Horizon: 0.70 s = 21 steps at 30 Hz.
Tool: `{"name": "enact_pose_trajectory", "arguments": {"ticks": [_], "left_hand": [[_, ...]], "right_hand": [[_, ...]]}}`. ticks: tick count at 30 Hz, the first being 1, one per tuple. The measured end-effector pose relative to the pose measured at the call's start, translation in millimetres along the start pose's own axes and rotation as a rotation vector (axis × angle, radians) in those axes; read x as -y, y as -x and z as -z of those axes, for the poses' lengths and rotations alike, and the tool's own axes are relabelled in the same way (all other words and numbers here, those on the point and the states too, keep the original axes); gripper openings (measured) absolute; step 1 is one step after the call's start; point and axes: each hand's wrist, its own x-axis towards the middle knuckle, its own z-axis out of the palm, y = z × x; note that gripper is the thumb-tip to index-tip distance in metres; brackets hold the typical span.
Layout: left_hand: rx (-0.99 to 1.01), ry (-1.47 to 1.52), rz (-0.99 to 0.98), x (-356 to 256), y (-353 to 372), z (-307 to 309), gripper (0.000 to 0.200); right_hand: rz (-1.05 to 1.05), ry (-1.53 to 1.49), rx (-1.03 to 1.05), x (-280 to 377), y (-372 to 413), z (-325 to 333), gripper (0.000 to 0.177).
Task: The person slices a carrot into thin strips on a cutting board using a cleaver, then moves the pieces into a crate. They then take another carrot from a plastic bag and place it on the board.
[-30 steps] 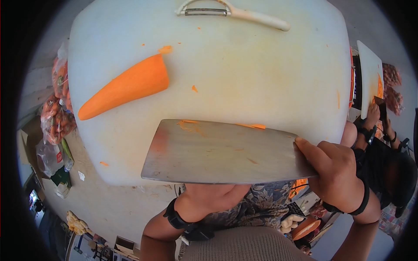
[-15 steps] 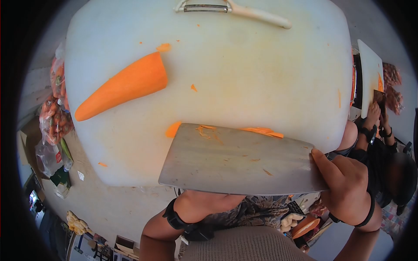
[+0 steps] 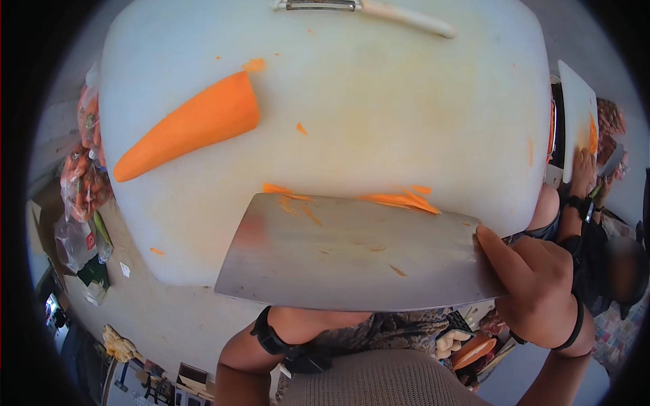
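My right hand (image 3: 535, 281) grips a wide cleaver (image 3: 352, 264) at its right end, the thumb pressed on the blade. The flat of the blade faces up, with small orange bits stuck to it. Thin carrot strips (image 3: 403, 199) show along its far edge. Below the blade, my left hand (image 3: 311, 323) is mostly covered, and its fingers are hidden. A peeled, cut carrot (image 3: 193, 128) lies on the left of the white cutting board (image 3: 406, 122), apart from both hands. At the board's far edge rests a white-handled peeler (image 3: 406, 17).
Bags of carrots (image 3: 84, 183) stand left of the board. On the right, a co-worker's hand (image 3: 583, 169) is over another white board (image 3: 574, 101) with carrot shreds. Small carrot scraps (image 3: 301, 128) dot my board.
The cleaver's left end has swung left and toward me, covering more of my left hand. More carrot strips show at its far edge. The co-worker's hands and blade have shifted.
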Motion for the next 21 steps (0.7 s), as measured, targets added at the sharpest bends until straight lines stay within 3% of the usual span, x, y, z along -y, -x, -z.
{"name": "enact_pose_trajectory", "arguments": {"ticks": [2, 7, 10, 13, 18, 20, 21], "left_hand": [[0.028, 0.174, 0.073, 0, 1, -1, 0.027], [-0.100, -0.145, -0.047, -5, -3, 3, 0.026], [-0.173, -0.183, -0.183, -7, -19, 17, 0.026], [-0.144, -0.207, -0.198, -6, -19, 17, 0.026], [-0.167, -0.159, -0.155, -5, -17, 15, 0.027], [-0.167, -0.130, -0.163, -6, -14, 15, 0.026], [-0.081, -0.004, -0.044, -9, -9, 13, 0.026]], "right_hand": [[0.001, 0.035, 0.021, 1, 3, 5, 0.045], [-0.011, 0.027, 0.046, 0, 4, 5, 0.043], [-0.017, 0.008, 0.030, 0, -1, -1, 0.043], [-0.007, -0.031, -0.007, -3, -11, -17, 0.043], [0.039, -0.047, -0.056, -3, -12, -21, 0.046], [0.032, -0.013, 0.027, 1, -9, -4, 0.049], [0.033, -0.016, 0.029, 3, -7, 1, 0.049]]}}
